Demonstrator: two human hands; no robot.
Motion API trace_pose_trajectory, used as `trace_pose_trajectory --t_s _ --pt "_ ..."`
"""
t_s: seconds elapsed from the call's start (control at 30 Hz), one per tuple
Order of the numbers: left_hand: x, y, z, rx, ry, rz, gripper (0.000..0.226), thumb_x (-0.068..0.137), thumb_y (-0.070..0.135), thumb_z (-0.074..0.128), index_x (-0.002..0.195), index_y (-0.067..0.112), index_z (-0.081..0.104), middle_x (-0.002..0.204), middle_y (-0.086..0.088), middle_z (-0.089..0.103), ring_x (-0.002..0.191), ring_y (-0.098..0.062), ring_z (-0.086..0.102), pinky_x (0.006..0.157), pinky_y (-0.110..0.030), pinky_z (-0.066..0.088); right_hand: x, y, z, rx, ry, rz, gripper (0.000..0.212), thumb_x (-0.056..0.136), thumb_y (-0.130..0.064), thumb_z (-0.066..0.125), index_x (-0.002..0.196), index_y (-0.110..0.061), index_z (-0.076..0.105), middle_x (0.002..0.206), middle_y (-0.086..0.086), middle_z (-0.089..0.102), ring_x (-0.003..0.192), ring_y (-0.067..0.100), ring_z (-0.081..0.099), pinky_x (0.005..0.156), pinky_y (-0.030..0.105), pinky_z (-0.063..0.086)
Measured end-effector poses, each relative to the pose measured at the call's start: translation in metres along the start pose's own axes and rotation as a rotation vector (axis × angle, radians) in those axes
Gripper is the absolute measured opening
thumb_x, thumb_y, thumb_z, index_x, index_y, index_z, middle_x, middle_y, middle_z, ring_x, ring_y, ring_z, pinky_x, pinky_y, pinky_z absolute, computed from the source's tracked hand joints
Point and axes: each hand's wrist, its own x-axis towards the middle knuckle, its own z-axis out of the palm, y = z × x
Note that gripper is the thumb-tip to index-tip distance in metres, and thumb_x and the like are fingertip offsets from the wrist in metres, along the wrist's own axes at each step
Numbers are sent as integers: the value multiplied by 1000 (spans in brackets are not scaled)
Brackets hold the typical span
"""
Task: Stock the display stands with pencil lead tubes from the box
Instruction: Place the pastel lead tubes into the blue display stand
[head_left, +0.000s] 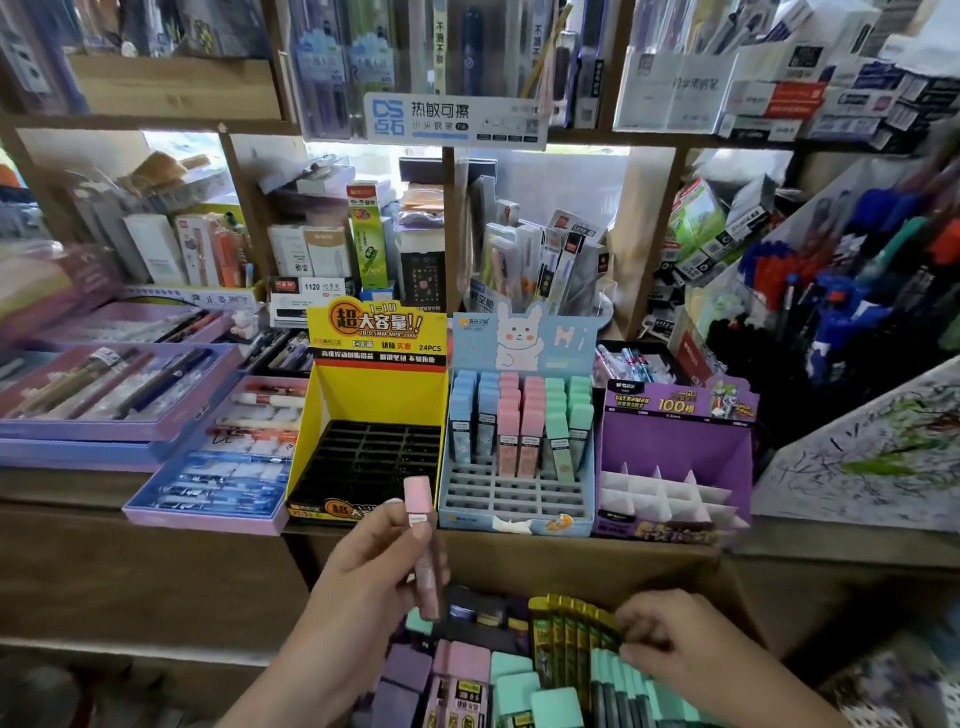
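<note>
My left hand (363, 577) holds a pink pencil lead tube (422, 525) upright, just below the front of the yellow display stand (374, 395), whose black slots are bare. To its right the blue rabbit stand (519, 488) carries blue, pink and green tubes in its back rows. Further right, the purple stand (675, 452) has white dividers with nothing in them. My right hand (670, 649) rests down in the box (498, 675) among green, pink, purple and gold-packed tubes, its fingers on the green ones; whether it grips one is unclear.
Purple trays of pens (119, 395) lie on the wooden counter at the left. Shelves packed with stationery rise behind the stands. A rack of blue and red pens (831, 291) and a scribbled test sheet (872, 452) stand at the right.
</note>
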Motion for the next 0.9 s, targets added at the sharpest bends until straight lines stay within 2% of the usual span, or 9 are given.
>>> trace_pose_trajectory --t_s 0.1,0.2,0.27,0.33,0.43,0.53,0.63,0.8,0.9 --pt "11 7 13 113 -30 96 16 93 20 66 99 6 68 81 -12 60 74 -27 61 74 -35 57 5 9 5 -7 -6 28 14 85 -27 81 98 -28 75 91 -4 77 86 3 72 82 19 58" --pt "24 14 26 202 -38 180 12 96 20 65 100 10 71 80 -16 60 74 -31 59 67 -36 55 7 15 5 -5 -13 61 18 86 -31 80 103 -28 74 97 -8 74 91 1 70 85 18 57" --pt "32 17 35 287 -30 245 12 96 22 66 101 15 75 90 -17 70 86 -30 68 76 -35 58 7 17 6 -7 -18 74 16 87 -34 78 101 -31 71 100 -11 73 95 1 69 87 17 55" --pt "40 19 44 388 -3 303 13 95 23 68 103 23 78 100 -6 77 96 -20 73 82 -31 58 6 18 6 -7 -14 78 15 87 -37 77 100 -33 70 101 -13 71 96 1 68 88 17 54" --pt "52 21 55 452 9 378 16 94 17 70 99 29 80 95 2 79 90 -10 73 75 -20 57 6 20 8 -14 -9 78 19 86 -39 76 102 -31 71 102 -12 71 96 0 68 90 20 55" --pt "62 20 63 529 9 434 23 93 12 71 92 33 80 88 4 79 85 -8 74 76 -19 58 6 20 8 -9 -7 78 15 87 -41 75 99 -34 70 101 -13 70 94 1 67 88 20 54" --pt "72 16 67 600 35 472 28 92 8 72 84 33 80 83 10 79 81 -3 73 73 -12 54 5 21 9 -6 8 74 14 88 -42 74 99 -36 68 103 -15 67 95 1 65 85 16 51" --pt "84 9 69 736 98 495 23 92 14 74 96 37 77 88 21 77 86 2 71 73 -10 54 4 20 9 0 9 81 19 90 -42 73 107 -35 69 105 -15 65 97 1 64 86 18 50" --pt "82 6 71 791 127 501 19 92 18 74 102 34 76 88 23 76 87 5 69 76 -13 55 4 20 9 5 5 84 18 90 -42 73 107 -36 68 105 -15 65 96 2 64 85 19 50"
